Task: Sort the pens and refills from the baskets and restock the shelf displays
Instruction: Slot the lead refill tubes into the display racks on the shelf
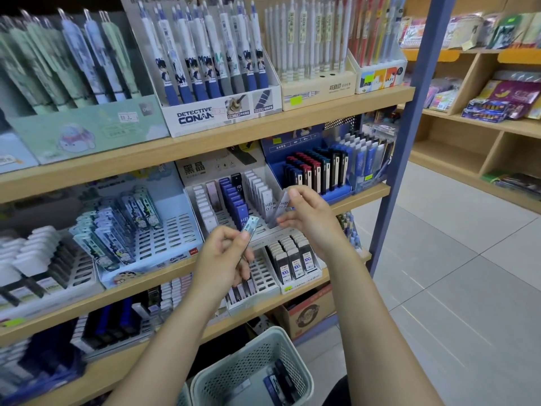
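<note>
My left hand (225,253) grips a small bunch of clear lead refill cases (251,227), their tops pointing up and right. My right hand (307,215) pinches one translucent refill case marked HB 0.7 (280,205) between thumb and fingers, over the white slotted refill display (234,200) on the middle shelf. That display holds rows of white, blue and grey refill cases with several bare slots at its front. A pale green perforated basket (257,367) stands on the floor below my arms, with a few dark blue refill packs (278,382) inside.
The top shelf (263,124) carries pen display boxes, including a Detective Conan box (210,112). A blue refill display (316,171) stands to the right. Black "100" lead cases (295,262) fill a lower tray. A blue upright post (409,142) ends the shelving; tiled aisle floor (453,273) lies beyond.
</note>
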{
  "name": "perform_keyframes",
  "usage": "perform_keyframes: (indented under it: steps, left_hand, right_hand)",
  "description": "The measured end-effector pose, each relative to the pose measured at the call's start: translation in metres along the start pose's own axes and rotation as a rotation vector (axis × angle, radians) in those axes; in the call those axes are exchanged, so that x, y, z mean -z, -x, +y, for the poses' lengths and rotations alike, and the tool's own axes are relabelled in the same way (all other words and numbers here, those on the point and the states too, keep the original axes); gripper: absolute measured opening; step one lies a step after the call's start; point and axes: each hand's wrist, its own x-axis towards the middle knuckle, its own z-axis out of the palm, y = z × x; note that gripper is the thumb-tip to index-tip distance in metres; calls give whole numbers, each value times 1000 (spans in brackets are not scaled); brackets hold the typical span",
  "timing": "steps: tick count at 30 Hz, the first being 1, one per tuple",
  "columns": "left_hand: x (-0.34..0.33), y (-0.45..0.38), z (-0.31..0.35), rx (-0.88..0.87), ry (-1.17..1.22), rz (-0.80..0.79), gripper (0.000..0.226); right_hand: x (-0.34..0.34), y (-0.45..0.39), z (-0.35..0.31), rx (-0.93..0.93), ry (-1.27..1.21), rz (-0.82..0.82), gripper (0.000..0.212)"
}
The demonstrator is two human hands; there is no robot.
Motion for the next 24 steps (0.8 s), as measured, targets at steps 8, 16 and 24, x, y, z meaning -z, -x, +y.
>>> perform_keyframes:
  steps: [8,16,24]
  left_hand:
    - [-1,-1,0,55,88,7,17]
    - [-2,-6,5,104,147,46,11]
    - [-5,-3,11,76,183,67,15]
  right_hand:
    - [-3,-10,-4,16,205,-39,23]
    - [-10,-16,3,6,237,59,17]
    - [-14,-13,3,25,137,279,18]
